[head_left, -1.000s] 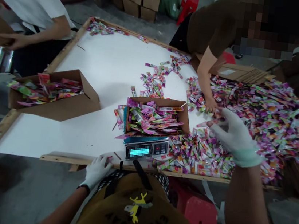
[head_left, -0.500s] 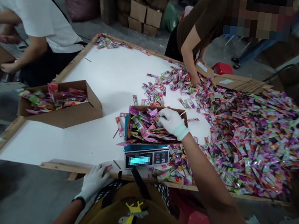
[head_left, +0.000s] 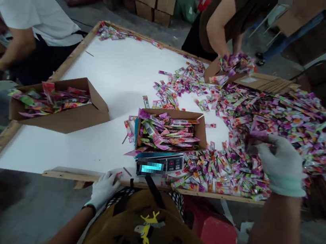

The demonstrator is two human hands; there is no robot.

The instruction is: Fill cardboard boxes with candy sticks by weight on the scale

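Note:
My right hand [head_left: 280, 163], in a white glove, is over the big heap of small coloured packets [head_left: 275, 112]. Its thumb and fingers are closed on a purple packet [head_left: 258, 134]; whether more are in the grip I cannot tell. My left hand [head_left: 103, 188], also gloved, rests on the near wooden edge of the table with its fingers stretched out. A pink scrap of wrapper [head_left: 118, 174] lies by its fingertips. In front of me an open cardboard box [head_left: 202, 133] filled with packets stands on a digital scale [head_left: 174, 164] whose lit display is blurred out.
Another open carton [head_left: 88, 118] with packets stands at the table's left. Loose packets lie around the scale. Across the table a person in a dark top [head_left: 221, 21] holds a bunch of packets over a box. A person in white [head_left: 36, 13] is at the left.
My right hand has left the box on the scale and moved right to the heap. My left hand stays at the edge. The person opposite has raised a bunch of packets from the table.

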